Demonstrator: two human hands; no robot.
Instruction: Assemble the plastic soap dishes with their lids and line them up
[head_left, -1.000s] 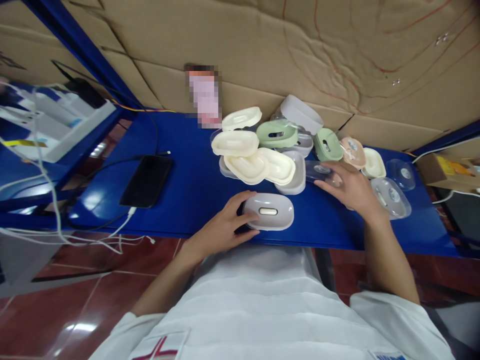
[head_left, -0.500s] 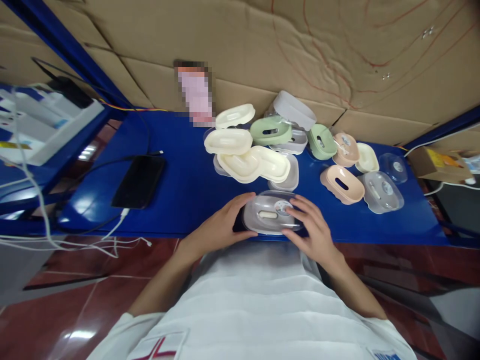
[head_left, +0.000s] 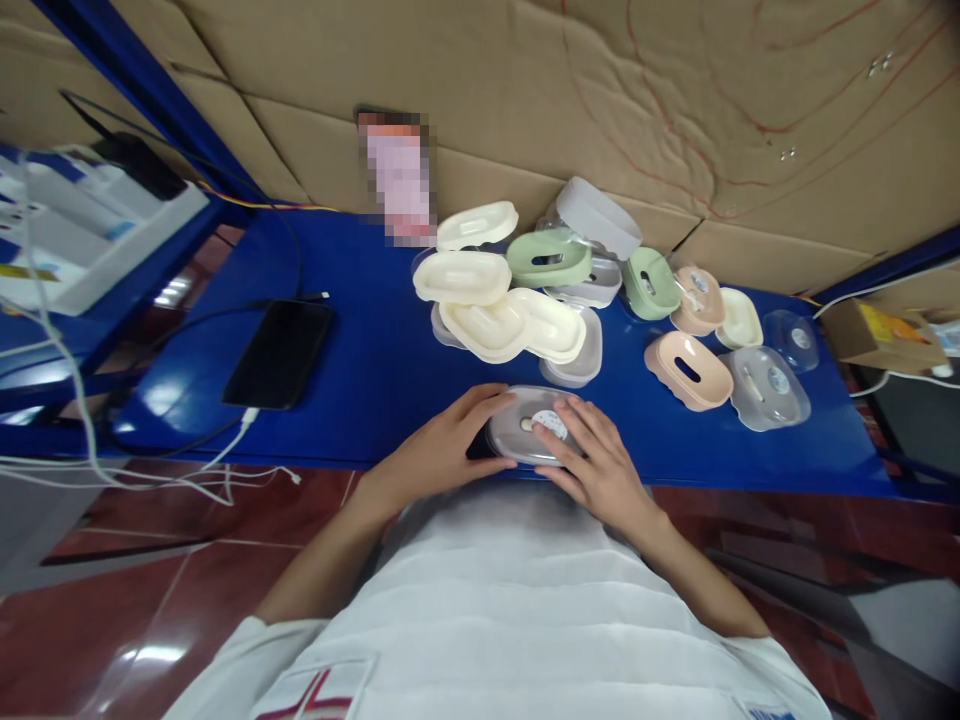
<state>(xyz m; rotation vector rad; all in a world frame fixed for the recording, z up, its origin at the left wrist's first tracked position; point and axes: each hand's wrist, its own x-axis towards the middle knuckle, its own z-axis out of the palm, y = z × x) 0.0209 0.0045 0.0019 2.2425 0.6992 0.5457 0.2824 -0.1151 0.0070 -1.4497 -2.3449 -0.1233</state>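
Observation:
A grey soap box (head_left: 511,432) with a clear lid and a round sticker lies at the front edge of the blue table, just before my body. My left hand (head_left: 439,440) grips its left end, thumb at the near side and fingers at the far side. Across the right part of the lid rests my right hand (head_left: 604,462), its fingers spread over the top by the sticker and its thumb at the near edge. The right end of the box is hidden under that hand.
Beyond the box lie cream trays (head_left: 461,278), green soap dishes (head_left: 549,258), a peach dish (head_left: 688,370) and a lidded grey box (head_left: 769,388). A black tablet (head_left: 277,355) with cables lies left. Cardboard (head_left: 480,100) lines the back.
My right hand has slid left and further over the lid, its fingers now beside the sticker. My left hand keeps its hold at the left end.

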